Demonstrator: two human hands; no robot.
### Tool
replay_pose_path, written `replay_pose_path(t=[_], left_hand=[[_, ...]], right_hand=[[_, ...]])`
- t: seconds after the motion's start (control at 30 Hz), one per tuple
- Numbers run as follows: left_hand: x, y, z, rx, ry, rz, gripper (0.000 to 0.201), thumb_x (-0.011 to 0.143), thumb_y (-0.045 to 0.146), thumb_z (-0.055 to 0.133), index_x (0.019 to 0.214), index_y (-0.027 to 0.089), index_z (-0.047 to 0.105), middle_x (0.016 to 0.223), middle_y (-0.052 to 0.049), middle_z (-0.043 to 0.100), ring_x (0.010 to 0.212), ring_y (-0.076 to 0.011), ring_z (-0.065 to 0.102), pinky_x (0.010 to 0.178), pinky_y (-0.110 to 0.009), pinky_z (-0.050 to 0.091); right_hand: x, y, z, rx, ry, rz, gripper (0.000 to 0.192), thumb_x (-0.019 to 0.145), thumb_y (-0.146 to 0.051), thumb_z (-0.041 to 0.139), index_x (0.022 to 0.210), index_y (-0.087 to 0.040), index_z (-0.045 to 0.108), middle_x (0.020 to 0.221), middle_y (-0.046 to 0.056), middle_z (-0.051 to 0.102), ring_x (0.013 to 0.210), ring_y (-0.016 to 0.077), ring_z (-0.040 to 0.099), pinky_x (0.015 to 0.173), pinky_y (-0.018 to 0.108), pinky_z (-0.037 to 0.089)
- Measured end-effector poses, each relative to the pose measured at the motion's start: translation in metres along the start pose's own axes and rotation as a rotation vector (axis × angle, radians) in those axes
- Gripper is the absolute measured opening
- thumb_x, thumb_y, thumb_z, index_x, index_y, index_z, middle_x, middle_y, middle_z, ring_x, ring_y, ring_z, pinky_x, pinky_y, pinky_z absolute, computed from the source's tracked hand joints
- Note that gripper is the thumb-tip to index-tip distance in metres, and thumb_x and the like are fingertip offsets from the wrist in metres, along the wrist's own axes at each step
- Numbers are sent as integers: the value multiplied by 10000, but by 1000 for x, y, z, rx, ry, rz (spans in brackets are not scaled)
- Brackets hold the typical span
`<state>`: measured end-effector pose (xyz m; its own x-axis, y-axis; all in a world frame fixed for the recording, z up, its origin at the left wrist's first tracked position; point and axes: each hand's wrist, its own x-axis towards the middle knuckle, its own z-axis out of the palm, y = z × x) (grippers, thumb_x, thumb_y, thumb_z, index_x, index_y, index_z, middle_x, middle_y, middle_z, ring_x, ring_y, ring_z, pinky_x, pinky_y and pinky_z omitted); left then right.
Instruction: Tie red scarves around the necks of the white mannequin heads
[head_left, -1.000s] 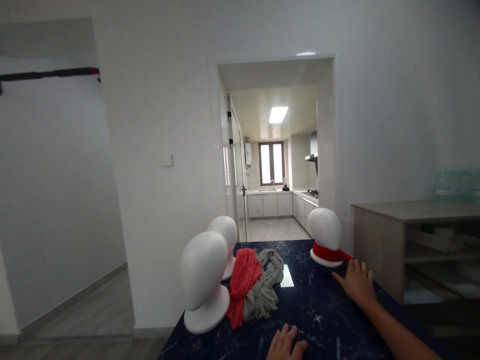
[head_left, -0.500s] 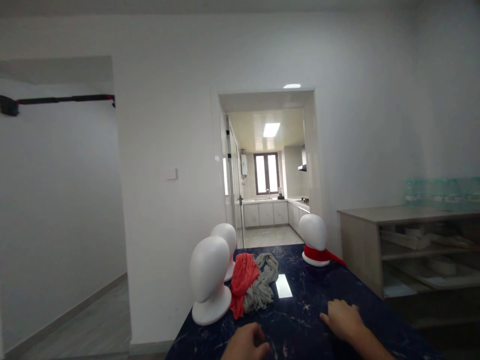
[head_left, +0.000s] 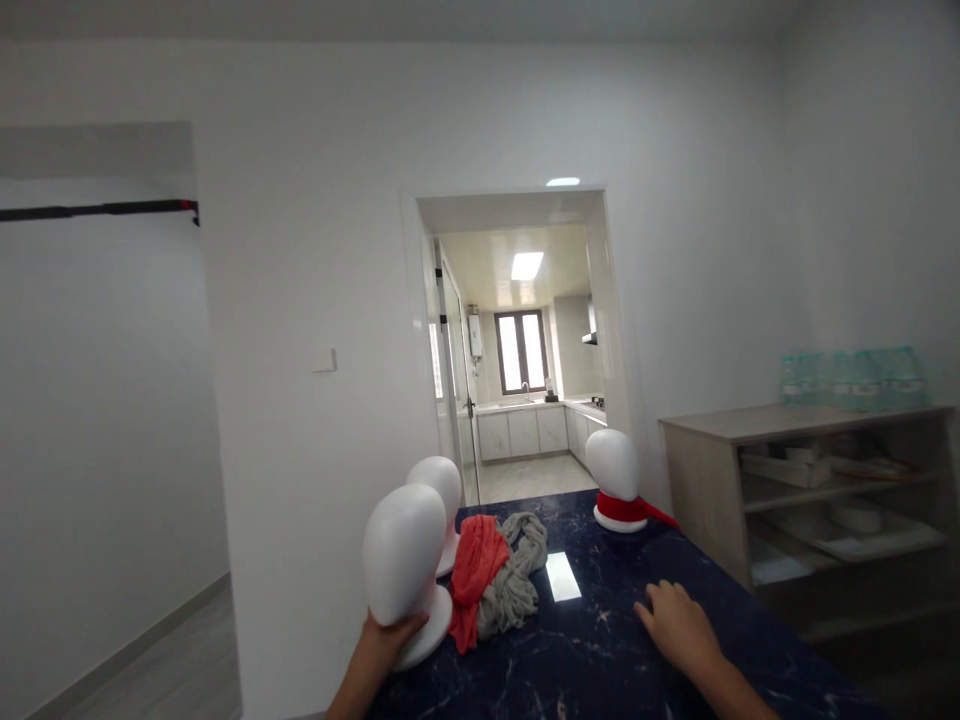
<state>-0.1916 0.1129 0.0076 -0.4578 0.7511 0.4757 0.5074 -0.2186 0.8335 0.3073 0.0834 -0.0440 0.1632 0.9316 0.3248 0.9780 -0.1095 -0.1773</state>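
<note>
One smooth white head form (head_left: 403, 550), egg-shaped above a round base, near the left edge of a glossy dark-blue worktop (head_left: 607, 660) veined like marble. Around its neck, the left hand (head_left: 381, 642), curled close, with some fingers hidden. Just behind, a second head form (head_left: 442, 484), partly covered by the first. Right of both, a crumpled coral cloth (head_left: 477, 562) in soft folds, against a grey cloth (head_left: 511, 598) with ropy pleats. Toward the far right corner, a third head form (head_left: 612, 462) with a red fabric band (head_left: 621, 508) around the neck and a tail to the right. At the worktop's right side, the right hand (head_left: 679, 625), with fingers loosely bent and slightly apart; cannot tell whether touching the surface.
</note>
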Motion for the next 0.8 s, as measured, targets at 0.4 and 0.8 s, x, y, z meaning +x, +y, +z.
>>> replay_pose_path(t=[0.4,0.8], left_hand=[[-26,16,-1,-153,28,46,819,480,557,892,1158,180,628,1198,-145,774,1212,-443,683,1039,-552,571],[-187,83,150,9,-224,266,851,472,300,874,1261,137,601,1266,-224,723,1239,-413,694,1057,-504,591]], right_hand=[[1,1,1,62,-10,40,271,990,-359,536,1073,-198,739,1185,155,723,1159,346,649,897,444,513],[1,9,5,80,19,37,219,980,-334,554,1032,-215,730,1140,128,727,1142,339,655,880,436,509]])
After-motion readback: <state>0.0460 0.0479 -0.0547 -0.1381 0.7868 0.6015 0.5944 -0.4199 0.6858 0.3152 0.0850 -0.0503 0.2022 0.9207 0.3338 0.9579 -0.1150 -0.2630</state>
